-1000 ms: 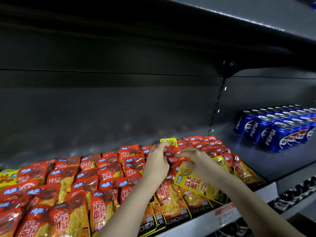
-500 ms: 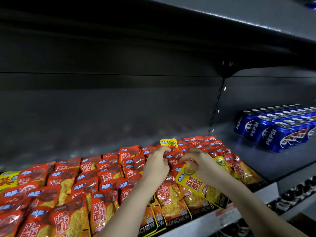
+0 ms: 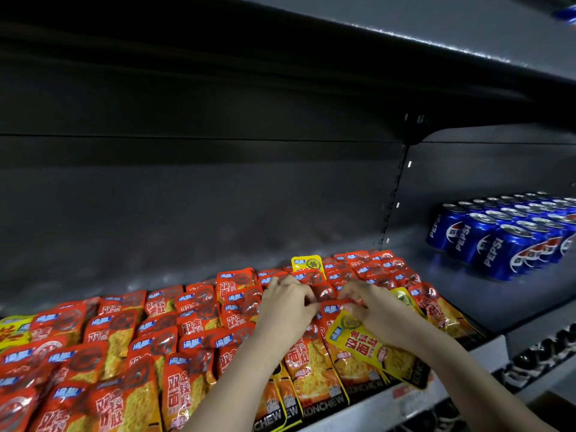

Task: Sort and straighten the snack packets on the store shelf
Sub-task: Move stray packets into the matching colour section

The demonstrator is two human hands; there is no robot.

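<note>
On the lower shelf (image 3: 505,310), left of a block of Pepsi cans (image 3: 498,241), the red packets (image 3: 199,325) lie in overlapping rows that run from the front lip to the back wall; both hands work at the right end of that spread. The left grip (image 3: 288,307) is curled down onto the tops of red packets in one column, back of the hand to the camera, so exactly which edge it pinches is hidden; the right grip (image 3: 374,310) is clamped on the top edge of a yellow packet (image 3: 358,341), which sits tilted across the red ones near the front lip. Another yellow one, the stray at the back (image 3: 307,263), stands just behind the hands, and a third yellow edge (image 3: 12,332) shows at the far left. The step in hand looks like the sorting: pulling the odd colour out of a red column while the other hand pins the neighbours. The next move probably calls for lifting the yellow packet clear without dragging the slippery stack along; then squaring the loosened column.
</note>
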